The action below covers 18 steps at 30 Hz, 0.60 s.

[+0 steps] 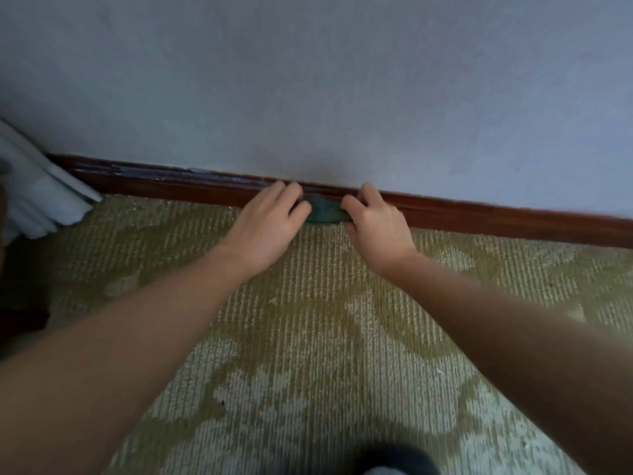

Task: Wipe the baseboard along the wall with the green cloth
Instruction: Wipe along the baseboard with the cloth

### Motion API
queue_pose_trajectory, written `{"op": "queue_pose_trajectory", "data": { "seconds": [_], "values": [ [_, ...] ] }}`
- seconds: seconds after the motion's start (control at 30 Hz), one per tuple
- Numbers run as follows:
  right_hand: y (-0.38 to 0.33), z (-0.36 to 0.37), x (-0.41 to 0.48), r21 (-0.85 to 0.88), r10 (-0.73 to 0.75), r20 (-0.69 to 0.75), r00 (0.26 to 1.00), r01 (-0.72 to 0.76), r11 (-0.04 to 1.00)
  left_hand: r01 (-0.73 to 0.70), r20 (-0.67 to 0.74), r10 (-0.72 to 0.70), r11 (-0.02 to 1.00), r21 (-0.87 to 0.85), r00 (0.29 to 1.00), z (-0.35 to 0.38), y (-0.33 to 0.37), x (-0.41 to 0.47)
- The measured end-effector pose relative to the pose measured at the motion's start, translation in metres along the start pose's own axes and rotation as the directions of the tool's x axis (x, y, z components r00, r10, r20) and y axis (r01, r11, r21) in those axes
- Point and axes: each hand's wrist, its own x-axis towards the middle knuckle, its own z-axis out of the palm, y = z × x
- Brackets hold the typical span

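A dark red-brown wooden baseboard (191, 188) runs along the foot of the pale blue wall, sloping down to the right. A small bunched green cloth (324, 211) lies against the baseboard where it meets the carpet. My left hand (270, 221) grips the cloth's left end, fingertips touching the baseboard. My right hand (375, 222) grips the right end with curled fingers. Most of the cloth is hidden under both hands.
Patterned olive and cream carpet (308, 337) covers the floor. White pleated fabric (41, 197) hangs down at the far left and covers that end of the baseboard. A dark shape (394, 457) shows at the bottom edge.
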Motion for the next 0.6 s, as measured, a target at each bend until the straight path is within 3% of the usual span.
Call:
{"op": "queue_pose_trajectory", "data": {
  "seconds": [0.23, 0.33, 0.6],
  "values": [
    [0.022, 0.01, 0.016, 0.103, -0.061, -0.125, 0.99, 0.074, 0.992, 0.046, -0.024, -0.045, 0.998, 0.038, 0.999, 0.016, -0.003, 0.02],
    [0.03, 0.009, 0.022, 0.103, -0.104, -0.119, 0.987, 0.116, 0.988, 0.06, 0.031, -0.061, 0.998, 0.028, 0.998, 0.014, 0.001, 0.028],
    [0.03, 0.013, 0.02, 0.112, -0.128, -0.176, 0.976, 0.15, 0.982, 0.083, 0.012, -0.084, 0.996, 0.019, 0.996, 0.003, 0.003, 0.023]
  ]
}}
